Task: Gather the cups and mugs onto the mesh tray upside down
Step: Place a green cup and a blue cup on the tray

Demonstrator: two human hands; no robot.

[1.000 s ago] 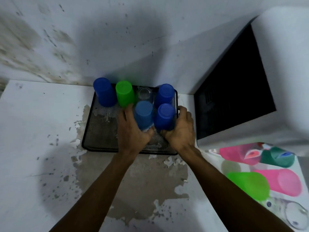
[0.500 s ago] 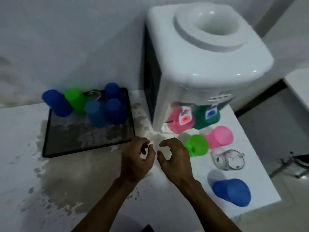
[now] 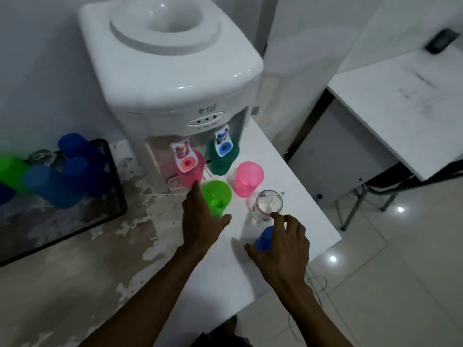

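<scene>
The black mesh tray (image 3: 117, 206) lies at the left with several blue cups (image 3: 75, 169), a green cup (image 3: 11, 171) and a glass upside down on it. In front of the water dispenser stand an upright green cup (image 3: 218, 199), a pink cup (image 3: 249, 179), a clear glass mug (image 3: 268, 204) and a blue cup (image 3: 264, 237). Under the taps sit another pink cup (image 3: 198, 176) and a dark green cup (image 3: 223, 166). My left hand (image 3: 203, 221) is open, its fingers spread beside the green cup. My right hand (image 3: 283, 246) hovers spread over the blue cup, mostly hiding it.
A white water dispenser (image 3: 170, 78) stands on the worn white table (image 3: 100, 259), just right of the tray. The table's right edge runs close to the cups. Beyond it are a tiled floor (image 3: 375, 284), a second white table (image 3: 400, 108) and metal chair legs.
My hands left the blue cups on the tray and travelled right to the cups in front of the dispenser. The view swung right with them.
</scene>
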